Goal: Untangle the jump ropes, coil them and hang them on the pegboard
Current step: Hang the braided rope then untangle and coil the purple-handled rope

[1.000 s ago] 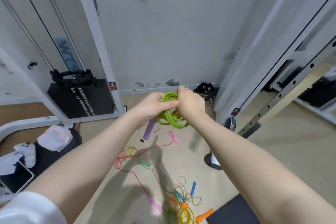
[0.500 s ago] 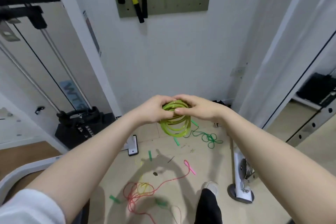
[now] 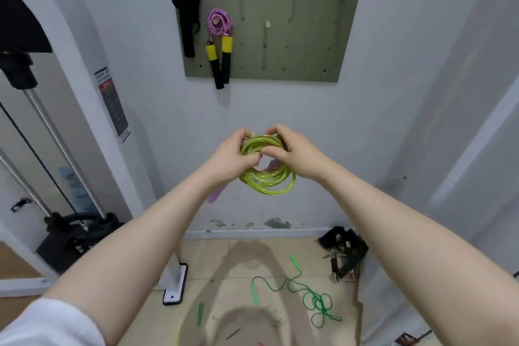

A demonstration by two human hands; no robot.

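Observation:
Both of my hands hold a coiled lime-green jump rope (image 3: 269, 180) at chest height in front of the white wall. My left hand (image 3: 229, 159) grips the coil's left side, and a purple handle (image 3: 215, 194) hangs below it. My right hand (image 3: 290, 153) pinches the coil's top right with thumb and fingers. Above hangs the olive pegboard (image 3: 295, 36) with several wooden pegs. A coiled pink-and-white rope (image 3: 219, 22) with yellow-and-black handles hangs on its left. A tangled dark green rope (image 3: 314, 299) lies on the floor at the right.
Black straps (image 3: 184, 3) hang over the pegboard's left edge. A cable machine with a weight stack (image 3: 73, 236) stands at the left. A black strap with metal buckles (image 3: 344, 250) lies by the wall at the right. A loose green handle (image 3: 200, 314) lies on the floor.
My view has tilted up from the floor to the pegboard. My hands have raised the green coil toward the board, still holding it together.

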